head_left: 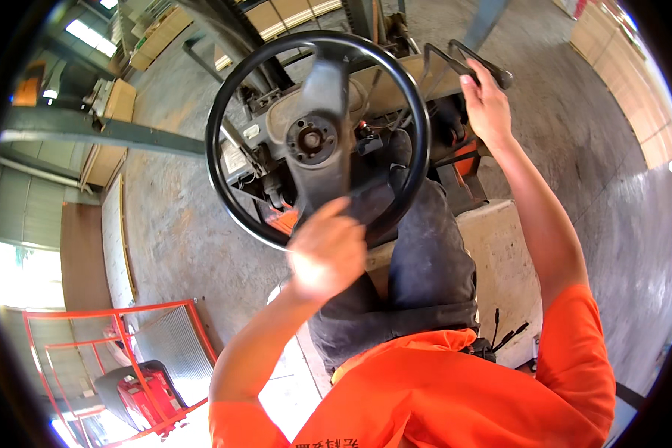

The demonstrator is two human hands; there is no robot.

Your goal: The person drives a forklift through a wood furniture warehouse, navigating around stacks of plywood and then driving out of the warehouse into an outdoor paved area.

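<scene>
A black steering wheel [423, 112] with a grey hub and spokes stands in front of me. My left hand [325, 252] is closed at the wheel's lower rim, its fingers curled and smeared by motion. The lower spoke runs up from beside that hand and is blurred as well. Up to the right, my right hand [489, 108] is closed around a bent black control lever [505, 78]. A second lever [428, 60] stands just left of it. Part of the grip is hidden behind my fingers.
Below the wheel are my legs and pedals [399, 145]. Ahead rises a dark mast [254, 45]. A red metal frame [112, 313] holding a red machine [145, 396] stands at the lower left. Stacked boards [627, 82] lie at the far right, across the concrete floor [575, 149].
</scene>
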